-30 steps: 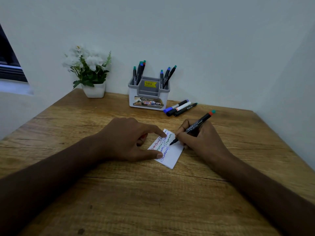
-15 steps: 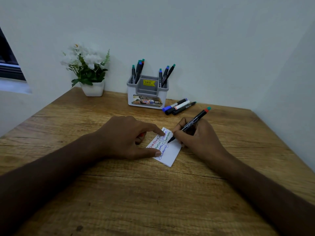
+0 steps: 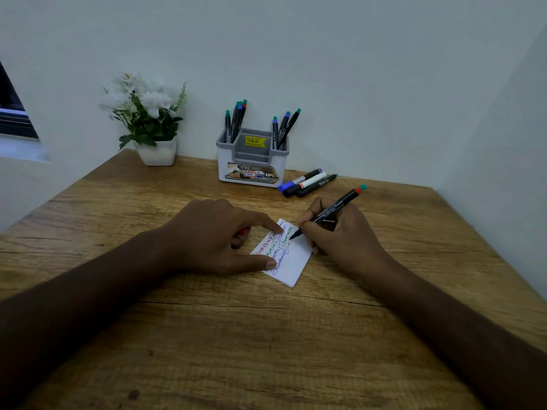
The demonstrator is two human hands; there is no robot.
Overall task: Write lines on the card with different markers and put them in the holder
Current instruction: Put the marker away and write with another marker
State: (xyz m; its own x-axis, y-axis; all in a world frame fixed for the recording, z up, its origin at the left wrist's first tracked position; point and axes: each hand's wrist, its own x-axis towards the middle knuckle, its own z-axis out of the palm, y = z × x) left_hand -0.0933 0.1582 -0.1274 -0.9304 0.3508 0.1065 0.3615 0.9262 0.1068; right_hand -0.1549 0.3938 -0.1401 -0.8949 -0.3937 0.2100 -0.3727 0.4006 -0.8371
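A small white card [image 3: 293,261] lies on the wooden table [image 3: 266,335], with several handwritten lines in red, green and blue. My left hand [image 3: 216,238] pins its left edge under a straight index finger and thumb; a small red thing peeks out below the curled fingers. My right hand [image 3: 340,235] grips a black marker [image 3: 331,210] with a red and teal end, and its tip touches the card near the far corner. The white and grey holder [image 3: 253,164] stands by the wall with several markers upright in it.
Three markers [image 3: 306,183] lie on the table just right of the holder. A white pot of white flowers [image 3: 155,149] stands at the back left. Walls close the table at the back and the right. A dark window [image 3: 11,113] is at the far left.
The marker tip has crept a little along the card toward its far end. My left hand has stayed pressed on the card.
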